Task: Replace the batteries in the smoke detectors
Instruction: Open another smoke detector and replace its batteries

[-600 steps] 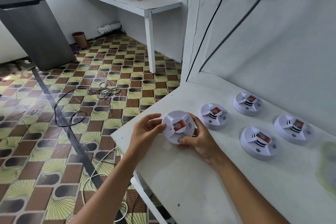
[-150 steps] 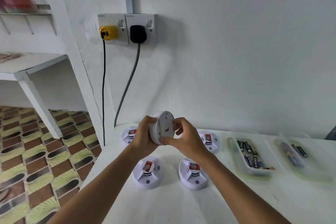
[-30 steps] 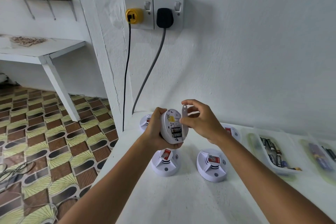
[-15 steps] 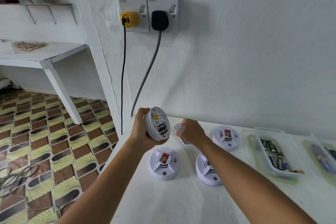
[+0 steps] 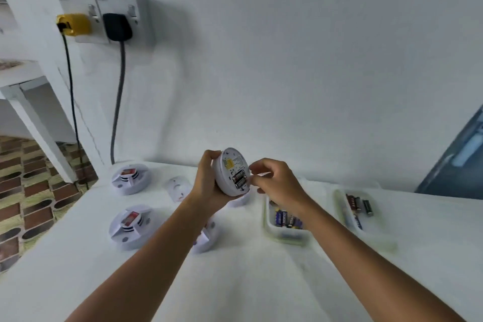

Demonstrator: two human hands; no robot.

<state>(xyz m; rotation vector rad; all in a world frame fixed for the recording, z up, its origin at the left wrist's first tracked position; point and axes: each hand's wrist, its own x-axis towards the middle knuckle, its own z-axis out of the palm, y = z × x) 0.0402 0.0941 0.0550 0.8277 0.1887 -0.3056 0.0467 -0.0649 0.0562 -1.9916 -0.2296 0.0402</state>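
My left hand point(image 5: 206, 183) grips a round white smoke detector point(image 5: 230, 165) above the table, its back turned toward me. Its battery compartment is uncovered, and two dark batteries point(image 5: 239, 179) sit inside. My right hand point(image 5: 277, 183) has curled fingers, with the thumb and fingertips pinching at the right end of those batteries. The removed white cover point(image 5: 179, 187) lies on the table left of my left wrist.
More smoke detectors lie face up on the white table point(image 5: 248, 282): two at the left point(image 5: 129, 178) point(image 5: 129, 226), one under my left forearm point(image 5: 206, 236). Two clear trays of batteries point(image 5: 285, 232) point(image 5: 350, 217) sit at the right. Plug cables point(image 5: 117, 102) hang down the wall. The table edge drops to tiled floor at the left.
My right hand set the cover down on the table and came back to the open compartment. The detector has moved to the right with my left hand.
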